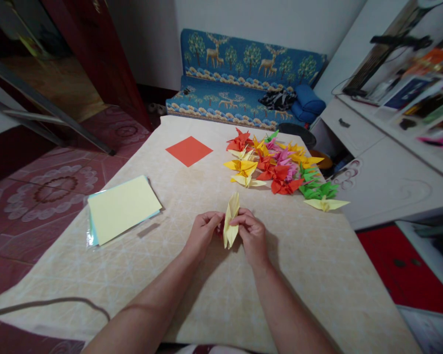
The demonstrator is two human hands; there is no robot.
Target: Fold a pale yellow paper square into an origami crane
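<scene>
A pale yellow folded paper crane is held upright between both hands over the near middle of the table. My left hand pinches it from the left side, its fingertips partly hidden behind the paper. On the other side, my right hand grips the folded paper between thumb and fingers. Beyond them to the right lies a group of finished paper cranes in red, orange, pink and green. One pale yellow crane rests at the group's near right end.
A red-orange paper square lies flat toward the table's far side. At left, a stack of yellow and blue paper sits on a clear plastic wrapper. A patterned blue sofa stands behind the table, and a white cabinet borders the right.
</scene>
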